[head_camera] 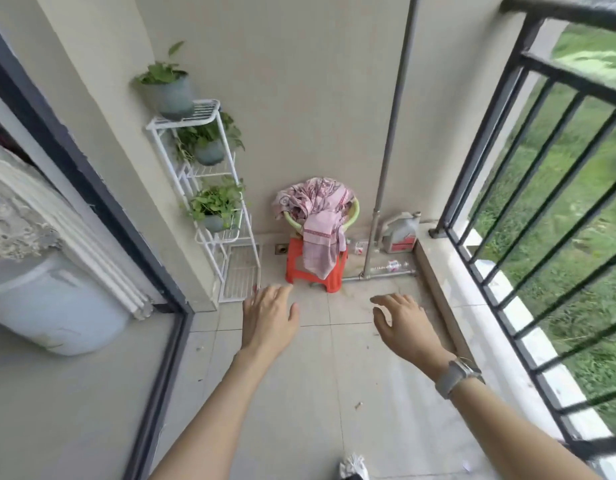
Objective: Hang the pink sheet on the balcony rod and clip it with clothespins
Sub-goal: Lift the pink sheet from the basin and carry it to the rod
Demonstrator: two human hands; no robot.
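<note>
- Bare, both my hands, stretched out ahead of me above the tiled floor (334, 375).
- Left hand (270, 315): fingers straight and loosely spread, palm down, holding nothing; fingertips near the foot of the white rack.
- Right hand (401, 322): fingers relaxed and slightly bent, thumb apart, holding nothing; a pale watch (457, 375) on the wrist.
- Pink sheet (320, 223): patterned, bunched in a green basin (353, 211), one end hanging down over the front. Well ahead of both hands, against the far wall.
- Red plastic stool (325, 271): carries the basin; stands on the floor between the rack and the pipe.
- White wire plant rack (209, 188): stepped, left of the stool, bearing three potted green plants (216, 202).
- Grey pipe (389, 133): runs upright along the far wall, right of the stool, turning along the floor at its base.
- Grey jug (400, 233) with red label: in the corner just right of the pipe.
- Clear plastic bottle (391, 266): lying on the floor beside the pipe's base.
- Black metal railing (542, 168): right side, grass beyond it.
- Dark door frame (102, 202): left side, a large pale container (53, 306) seen behind its glass.
</note>
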